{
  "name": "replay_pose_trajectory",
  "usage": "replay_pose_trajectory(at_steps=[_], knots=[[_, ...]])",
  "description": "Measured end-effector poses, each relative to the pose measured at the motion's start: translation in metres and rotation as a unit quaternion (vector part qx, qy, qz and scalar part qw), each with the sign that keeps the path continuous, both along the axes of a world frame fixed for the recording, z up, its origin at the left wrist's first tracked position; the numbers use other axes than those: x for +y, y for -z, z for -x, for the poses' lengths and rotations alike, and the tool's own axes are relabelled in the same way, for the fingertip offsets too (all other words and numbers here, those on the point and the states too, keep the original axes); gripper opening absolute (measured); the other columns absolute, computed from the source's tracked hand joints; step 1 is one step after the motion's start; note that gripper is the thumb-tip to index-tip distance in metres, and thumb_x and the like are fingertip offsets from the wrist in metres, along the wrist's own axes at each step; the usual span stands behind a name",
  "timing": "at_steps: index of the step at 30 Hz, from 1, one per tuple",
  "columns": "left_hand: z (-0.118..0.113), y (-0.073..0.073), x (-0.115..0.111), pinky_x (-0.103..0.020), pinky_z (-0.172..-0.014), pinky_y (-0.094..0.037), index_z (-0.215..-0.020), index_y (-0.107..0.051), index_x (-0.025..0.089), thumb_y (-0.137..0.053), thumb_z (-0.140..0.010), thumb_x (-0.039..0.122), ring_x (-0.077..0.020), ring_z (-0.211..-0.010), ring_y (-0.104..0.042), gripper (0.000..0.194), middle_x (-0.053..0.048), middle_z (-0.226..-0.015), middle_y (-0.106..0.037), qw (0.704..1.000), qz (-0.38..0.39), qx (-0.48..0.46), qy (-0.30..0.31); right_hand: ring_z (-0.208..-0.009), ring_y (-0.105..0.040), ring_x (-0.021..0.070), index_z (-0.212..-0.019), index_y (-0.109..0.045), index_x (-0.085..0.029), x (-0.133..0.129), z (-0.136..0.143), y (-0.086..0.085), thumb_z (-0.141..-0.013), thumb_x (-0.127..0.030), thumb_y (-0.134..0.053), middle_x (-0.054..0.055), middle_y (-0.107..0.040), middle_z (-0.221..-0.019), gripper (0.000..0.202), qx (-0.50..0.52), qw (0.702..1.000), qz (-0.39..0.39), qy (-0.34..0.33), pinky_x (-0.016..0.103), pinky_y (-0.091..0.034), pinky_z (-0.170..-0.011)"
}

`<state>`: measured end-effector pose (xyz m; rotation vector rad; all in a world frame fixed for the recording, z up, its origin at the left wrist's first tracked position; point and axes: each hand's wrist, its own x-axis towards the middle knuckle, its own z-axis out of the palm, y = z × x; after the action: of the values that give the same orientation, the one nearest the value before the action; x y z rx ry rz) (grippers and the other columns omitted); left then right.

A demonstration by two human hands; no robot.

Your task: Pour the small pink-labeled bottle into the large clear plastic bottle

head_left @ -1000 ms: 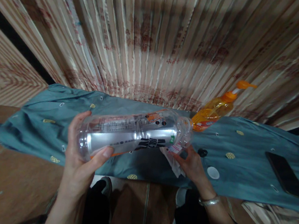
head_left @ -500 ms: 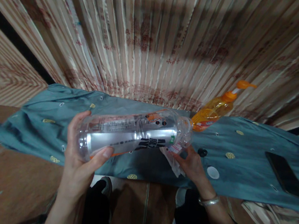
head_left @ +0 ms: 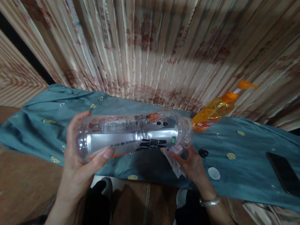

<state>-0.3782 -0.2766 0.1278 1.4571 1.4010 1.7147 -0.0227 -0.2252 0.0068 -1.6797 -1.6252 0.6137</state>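
A large clear plastic bottle point(head_left: 135, 134) with a silver and orange label lies nearly level above the cloth, its neck toward the right. My left hand point(head_left: 84, 151) is wrapped round its base end, the thumb on the near side. At the neck end, my right hand point(head_left: 191, 165) pinches a crumpled, thin clear plastic piece point(head_left: 173, 162) that hangs below the bottle neck. Part of the fingers is hidden behind the plastic. Just beyond the neck stands an orange pump bottle point(head_left: 213, 112) with yellow-orange liquid in it.
A green patterned cloth point(head_left: 33, 126) covers the long narrow surface. To the right of my right hand are a small black cap point(head_left: 203, 153), a white round disc point(head_left: 214, 173) and a dark phone point(head_left: 287, 176). A pleated curtain point(head_left: 154, 42) hangs behind.
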Motion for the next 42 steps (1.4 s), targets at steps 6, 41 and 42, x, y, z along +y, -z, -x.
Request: replay_pose_trajectory(at_steps=[6,41,42], knots=[[0.0008,0.0025,-0.0001,-0.064,-0.122,-0.056,-0.161,-0.062,0.040,-0.102,-0.082,0.062,-0.0428,-0.134,-0.071,0.091,-0.009,-0.145,-0.075,1.000,0.000,-0.008,0.001,-0.100,-0.089,0.0409,-0.125,-0.074,-0.022,0.0003,-0.0006,0.0024,-0.089,-0.071,-0.081,0.016,-0.092,-0.107,0.061,-0.002,1.000,-0.004,0.001,0.050,-0.071,-0.085],[-0.0021,-0.0034,0.0004,-0.060,-0.118,-0.056,-0.158,-0.063,0.037,-0.102,-0.082,0.057,-0.0402,-0.128,-0.071,0.088,-0.008,-0.140,-0.076,1.000,-0.004,-0.013,0.000,-0.106,-0.090,0.0421,-0.128,-0.074,-0.025,-0.0001,0.0001,0.0002,-0.089,-0.059,-0.083,0.016,-0.093,-0.114,0.052,0.008,1.000,-0.008,-0.001,0.054,-0.072,-0.091],[-0.0016,-0.0029,0.0004,-0.060,-0.117,-0.057,-0.158,-0.062,0.036,-0.102,-0.082,0.057,-0.0401,-0.128,-0.071,0.088,-0.008,-0.140,-0.076,1.000,-0.004,-0.007,-0.002,-0.106,-0.090,0.0421,-0.128,-0.074,-0.024,-0.0001,0.0003,0.0008,-0.089,-0.059,-0.083,0.016,-0.093,-0.113,0.053,0.010,1.000,-0.011,-0.002,0.054,-0.072,-0.091]])
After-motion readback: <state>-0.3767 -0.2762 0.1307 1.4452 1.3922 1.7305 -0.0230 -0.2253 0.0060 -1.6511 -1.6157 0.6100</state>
